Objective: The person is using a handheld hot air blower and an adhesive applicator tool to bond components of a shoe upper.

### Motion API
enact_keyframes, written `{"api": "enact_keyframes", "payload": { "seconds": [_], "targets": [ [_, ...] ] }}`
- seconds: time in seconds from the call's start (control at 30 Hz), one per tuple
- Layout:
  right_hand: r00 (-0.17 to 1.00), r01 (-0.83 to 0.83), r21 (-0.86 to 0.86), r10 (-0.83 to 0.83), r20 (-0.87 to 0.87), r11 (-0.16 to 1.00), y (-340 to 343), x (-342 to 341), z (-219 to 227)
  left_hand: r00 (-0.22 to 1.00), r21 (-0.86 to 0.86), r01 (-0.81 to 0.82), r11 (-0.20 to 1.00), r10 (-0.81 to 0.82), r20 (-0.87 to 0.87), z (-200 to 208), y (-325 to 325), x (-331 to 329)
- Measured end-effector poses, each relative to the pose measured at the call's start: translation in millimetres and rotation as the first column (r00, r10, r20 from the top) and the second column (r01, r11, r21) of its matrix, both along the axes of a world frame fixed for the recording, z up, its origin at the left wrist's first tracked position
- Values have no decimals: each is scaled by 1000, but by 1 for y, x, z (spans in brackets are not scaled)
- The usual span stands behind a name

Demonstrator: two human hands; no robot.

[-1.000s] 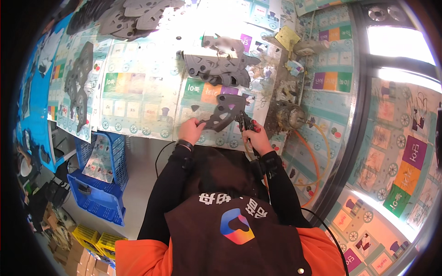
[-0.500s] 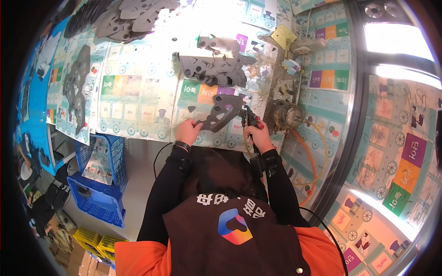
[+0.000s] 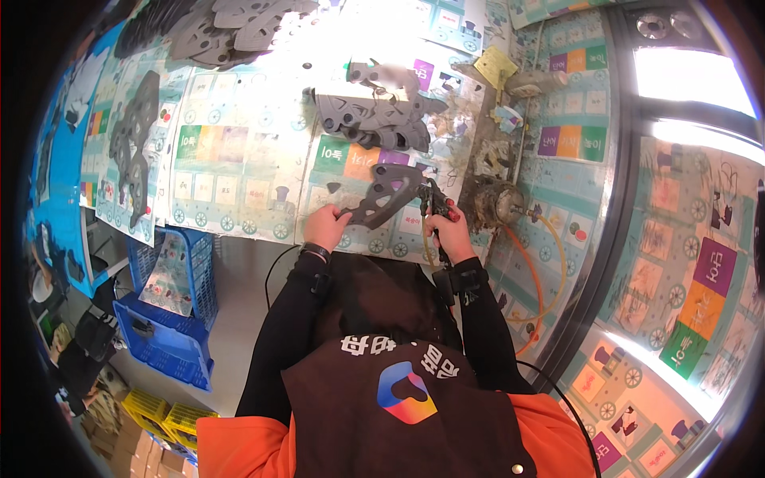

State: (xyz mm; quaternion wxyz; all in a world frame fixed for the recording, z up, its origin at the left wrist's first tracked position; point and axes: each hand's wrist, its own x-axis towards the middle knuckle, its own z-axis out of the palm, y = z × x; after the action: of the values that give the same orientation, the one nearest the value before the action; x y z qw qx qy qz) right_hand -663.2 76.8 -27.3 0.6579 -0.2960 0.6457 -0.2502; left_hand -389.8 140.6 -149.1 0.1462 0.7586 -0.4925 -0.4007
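Observation:
My left hand [image 3: 323, 229] pinches the lower left end of a flat dark grey cut-out piece [image 3: 388, 197] with several holes, perhaps a shoe upper. My right hand [image 3: 451, 233] is wrapped round a small black spray gun [image 3: 433, 199] with red knobs. The gun's nozzle points up beside the right edge of the piece, close to it; whether they touch I cannot tell. Beyond the held piece lies a stack of similar grey pieces [image 3: 370, 119] on the paper-covered table [image 3: 239, 187]. No spray can be made out.
More grey pieces [image 3: 227, 36] are heaped at the far left, and a row of them [image 3: 137, 143] lies nearer. A stained round metal pot [image 3: 496, 201] with orange and yellow hoses [image 3: 543, 303] stands right of the gun. Blue crates [image 3: 167, 338] sit below the table's left side.
The spray gun and my right hand have shifted very slightly against the grey piece. My left hand keeps its hold; the whole view has turned a little.

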Motion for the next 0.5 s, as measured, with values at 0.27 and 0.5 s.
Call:
{"api": "enact_keyframes", "payload": {
  "seconds": [0.27,0.5],
  "targets": [
    [1000,-21,2,21,8,1000,-3,9,4,1000,26,1,1000,-1,4,3,0,0],
    [998,-58,16,57,29,998,-4,15,7,1000,4,-5,1000,4,21,0,1,-1]
  ]
}}
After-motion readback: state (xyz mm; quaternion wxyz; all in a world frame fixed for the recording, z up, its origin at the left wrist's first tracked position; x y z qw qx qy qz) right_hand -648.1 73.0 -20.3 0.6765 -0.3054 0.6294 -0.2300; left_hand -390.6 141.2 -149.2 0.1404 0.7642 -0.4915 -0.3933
